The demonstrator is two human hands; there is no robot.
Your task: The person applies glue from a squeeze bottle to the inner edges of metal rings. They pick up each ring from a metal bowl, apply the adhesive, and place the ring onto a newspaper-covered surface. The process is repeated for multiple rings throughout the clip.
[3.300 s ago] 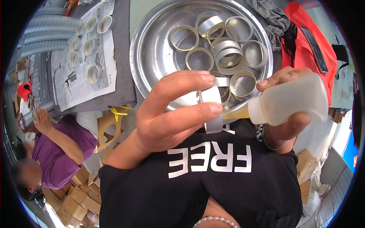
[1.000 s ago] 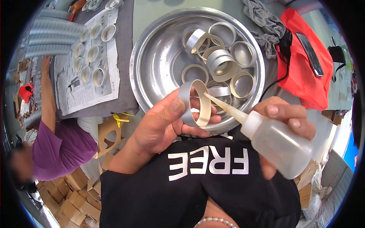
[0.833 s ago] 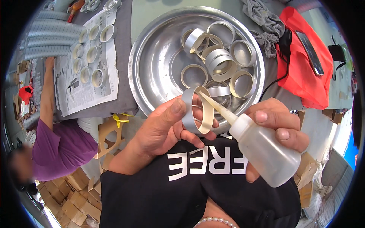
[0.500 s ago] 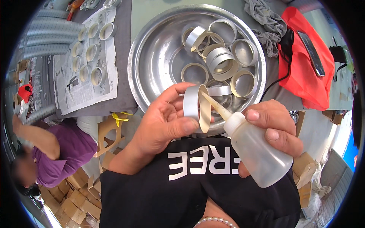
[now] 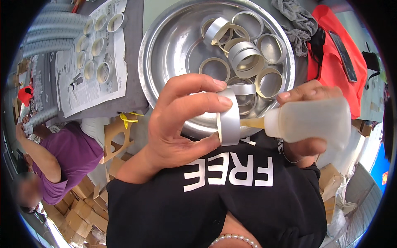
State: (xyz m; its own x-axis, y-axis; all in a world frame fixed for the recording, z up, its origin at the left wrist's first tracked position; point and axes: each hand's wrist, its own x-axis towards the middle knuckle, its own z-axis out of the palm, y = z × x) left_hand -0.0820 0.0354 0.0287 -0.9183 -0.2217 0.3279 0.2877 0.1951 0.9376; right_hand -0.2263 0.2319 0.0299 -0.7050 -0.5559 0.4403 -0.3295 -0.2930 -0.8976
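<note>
Between its fingertips and thumb, my left hand [image 5: 178, 120] holds a silver metal ring [image 5: 230, 120] upright by its edges, over the near rim of a basin. My right hand [image 5: 311, 93] is wrapped round a translucent squeeze bottle [image 5: 316, 120], which lies almost level. Its yellowish nozzle [image 5: 252, 123] points left and meets the ring's right side; whether the tip touches the ring or passes behind it I cannot tell. Several similar rings [image 5: 214, 70] lie loosely piled in the wide steel basin [image 5: 142, 70], mostly toward its right side.
On the left, several rings [image 5: 104, 72] stand in rows on a newspaper [image 5: 76, 101], beside stacked silver tubes [image 5: 56, 31]. A red bag [image 5: 328, 53] with a phone [image 5: 343, 57] on it and a grey rag [image 5: 295, 18] lie right. A person in purple [image 5: 70, 159] works at lower left, near cardboard boxes [image 5: 78, 219].
The ring has been turned so its silver outer face shows, and my left fingers have shifted onto its edges. The bottle has swung up from a slant to nearly level.
</note>
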